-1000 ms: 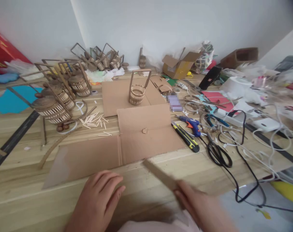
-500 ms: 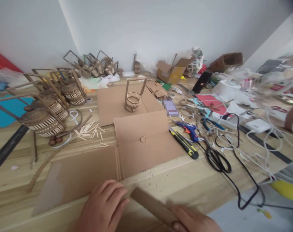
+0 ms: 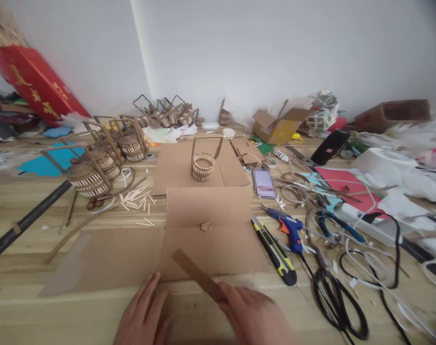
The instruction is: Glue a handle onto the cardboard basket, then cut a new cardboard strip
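1. Broadly, a wooden worktable (image 3: 31, 268) fills the view and is crowded with craft supplies up to a white wall.
2. Flattened cardboard sheets (image 3: 207, 225) lie across the middle of the table, one large piece nearest the person and another behind it.
3. At the far left, a red box with gold print (image 3: 34, 86) leans against the wall.
4. Lidded slatted baskets with tall handles (image 3: 92, 172) stand in a group on the left of the table; more are piled by the wall behind.
5. An open yellow carton (image 3: 277, 127) sits at the back, right of centre.
6. One small open slatted basket with a square handle (image 3: 203, 160) stands alone on the far cardboard sheet.
7. The right hand (image 3: 254, 316) grips the near end of a brown cardboard strip (image 3: 196, 275); the strip slants up and to the left, its far end lying over the near edge of the cardboard sheets.
8. The left hand (image 3: 144, 318) rests flat and open, fingers spread, on the table just left of the strip, fingertips at the cardboard edge.
9. Black scissors (image 3: 335, 299) lie to the right of the hands among black and white cables.
10. A yellow-and-black utility knife (image 3: 275, 251) lies just beside a blue glue gun (image 3: 290, 227), right of the cardboard.
11. Loose pale wooden sticks (image 3: 137, 199) are scattered left of the cardboard.
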`<control>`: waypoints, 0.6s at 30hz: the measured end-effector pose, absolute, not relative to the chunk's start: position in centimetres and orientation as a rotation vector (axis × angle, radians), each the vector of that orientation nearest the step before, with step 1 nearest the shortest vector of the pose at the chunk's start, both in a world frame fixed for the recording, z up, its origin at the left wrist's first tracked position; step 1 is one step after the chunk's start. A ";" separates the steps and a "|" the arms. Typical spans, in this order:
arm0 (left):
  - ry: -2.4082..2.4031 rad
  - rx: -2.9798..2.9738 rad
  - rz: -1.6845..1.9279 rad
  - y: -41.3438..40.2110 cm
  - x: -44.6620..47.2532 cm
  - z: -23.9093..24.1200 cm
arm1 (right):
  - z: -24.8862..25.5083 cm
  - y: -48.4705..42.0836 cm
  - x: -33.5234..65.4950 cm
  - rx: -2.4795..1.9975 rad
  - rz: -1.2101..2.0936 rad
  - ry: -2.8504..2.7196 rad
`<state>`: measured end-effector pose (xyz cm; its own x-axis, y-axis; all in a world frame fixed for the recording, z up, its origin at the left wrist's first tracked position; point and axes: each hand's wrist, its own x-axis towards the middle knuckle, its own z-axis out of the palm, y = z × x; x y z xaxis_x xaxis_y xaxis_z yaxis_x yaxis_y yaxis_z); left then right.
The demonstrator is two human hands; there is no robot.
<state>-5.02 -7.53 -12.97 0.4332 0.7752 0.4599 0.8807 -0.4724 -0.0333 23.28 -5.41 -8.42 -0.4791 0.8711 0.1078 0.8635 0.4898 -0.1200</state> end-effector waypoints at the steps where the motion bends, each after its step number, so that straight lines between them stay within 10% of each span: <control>1: -1.452 -2.402 -0.564 -7.8 -4.9 -13.3 | -8.4 -4.2 21.8 -1.499 0.037 -2.620; 18: -1.631 -2.292 -0.542 -8.5 -3.0 -12.5 | -8.1 -1.2 27.9 -1.526 -0.169 -2.512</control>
